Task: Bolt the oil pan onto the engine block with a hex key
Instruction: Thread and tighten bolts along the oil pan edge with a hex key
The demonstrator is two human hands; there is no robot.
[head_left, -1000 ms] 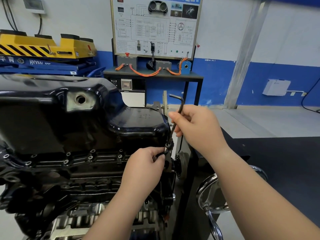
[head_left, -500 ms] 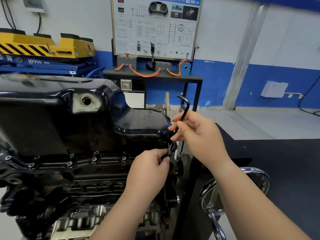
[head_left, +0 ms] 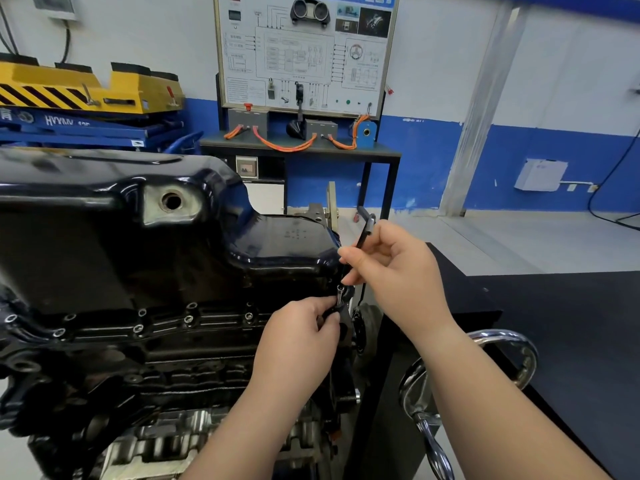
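**Hex key at the corner bolt of the oil pan**

The oil pan (head_left: 138,237), glossy black, sits on top of the engine block (head_left: 156,358) and fills the left half of the view. The work is at its right-hand corner, where a small bright bolt (head_left: 340,292) stands at the very edge of the flange. The left hand (head_left: 298,341) comes up from below, thumb and forefinger pinching the bolt and the other fingers curled under. Just above it, the right hand (head_left: 391,268) pinches the long shaft of the hex key (head_left: 364,233) between thumb and fingers. The key runs tilted from the bolt up to the right, and its short bent end pokes out over the knuckles. From here I cannot tell whether the tip is seated in the bolt head, because the fingers cover the join.

Along the front flange a row of bolts (head_left: 188,319) sits in its holes. Higher up, on a bare metal patch of the pan wall, the drain hole (head_left: 171,201) is open.

To the right of the corner the pan stops short, and behind the key there is open air out to the pale floor (head_left: 519,244). Lower down it is tighter. A chrome handwheel (head_left: 512,337) juts out under the right forearm, close to it, though I cannot tell whether they touch. A black worktop (head_left: 571,323) runs off to the right.

Against the back wall stand a wiring training board (head_left: 304,53) on a dark table (head_left: 301,148) and, to the left, a yellow-and-blue lift (head_left: 86,91), both well apart from the engine.
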